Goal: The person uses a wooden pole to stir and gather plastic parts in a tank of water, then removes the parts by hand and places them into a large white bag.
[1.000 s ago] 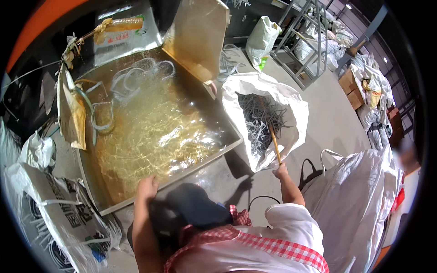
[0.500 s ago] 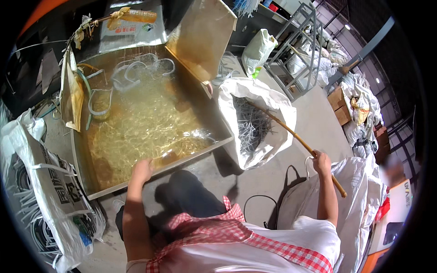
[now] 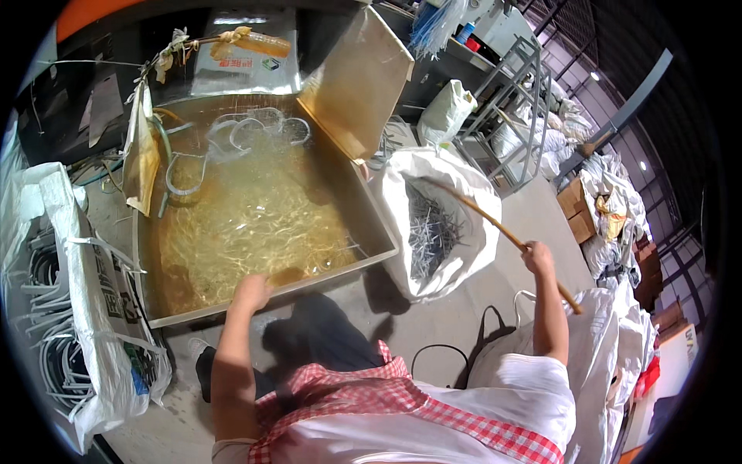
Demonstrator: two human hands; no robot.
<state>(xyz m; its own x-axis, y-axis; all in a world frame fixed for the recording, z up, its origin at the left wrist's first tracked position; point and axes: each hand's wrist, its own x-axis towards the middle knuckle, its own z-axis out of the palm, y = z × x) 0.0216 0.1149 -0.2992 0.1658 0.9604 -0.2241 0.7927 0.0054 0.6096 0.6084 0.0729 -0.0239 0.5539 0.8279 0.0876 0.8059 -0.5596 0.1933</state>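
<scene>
My right hand (image 3: 539, 258) is closed around a thin bamboo stick (image 3: 495, 223), whose far end reaches into the mouth of an open white woven sack (image 3: 485, 263). Shredded grey-white plastic strips (image 3: 433, 237) lie inside the sack. At the near rim of a metal water tank (image 3: 193, 319), my left hand (image 3: 253, 293) grips the edge, its fingertips partly hidden. Shallow yellowish water (image 3: 263, 232) ripples in the tank. Looped clear strips (image 3: 239, 133) lie in it toward the back.
A stained board (image 3: 359, 85) leans at the tank's back right corner. To the left stands a white sack (image 3: 85, 309) of grey tubing. A metal step frame (image 3: 514, 147) and another white sack (image 3: 447, 112) are behind. A large white bag (image 3: 595, 340) lies right; a black cable (image 3: 440, 348) crosses the floor.
My right hand and the stick have moved forward, toward the open sack. My left hand stays at the tank's rim. The whole view has shifted slightly.
</scene>
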